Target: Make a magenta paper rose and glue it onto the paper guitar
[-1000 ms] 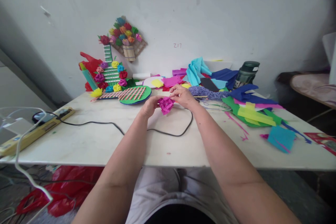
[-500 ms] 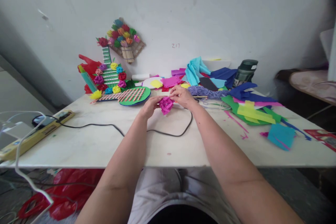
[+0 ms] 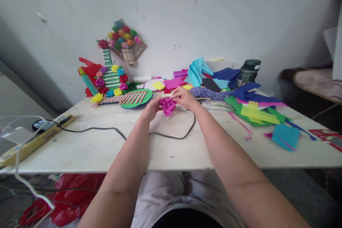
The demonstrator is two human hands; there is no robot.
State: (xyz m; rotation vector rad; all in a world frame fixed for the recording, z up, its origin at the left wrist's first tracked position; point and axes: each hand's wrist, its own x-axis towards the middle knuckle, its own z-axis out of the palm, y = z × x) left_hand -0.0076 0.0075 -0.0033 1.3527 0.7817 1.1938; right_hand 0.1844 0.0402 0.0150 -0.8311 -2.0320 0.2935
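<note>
Here's the counter [image 3: 93,149], wide and pale, its right end running out of view. Toward its back-left corner lies a guitar [image 3: 135,99], a craft one, and along the back edge, right of centre, sits a heap of yarn [image 3: 213,93]. Between them, two hands at work! The right hand [image 3: 185,98] and the left hand [image 3: 151,109] both have a closed grip on a magenta flower [image 3: 167,107], left fingers at its left side, right fingers at its upper right. It's over the middle of the counter, well back from the front edge; whether it touches the top, I can't tell.

This flower looks crumpled from thin paper: surely next to no weight, soft, not slippery, easy to crush or tear. The place to hold, I'd judge, is low at the gathered base, with a light pinch, leaving the petals free.

But that base is hidden, and so are most of the fingertips. A stick [image 3: 206,98] pokes out past the right hand; whether it joins the flower, I can't see. Smallest of all, an orange speck [image 3: 179,104] under the right fingers, too small to name.
</note>
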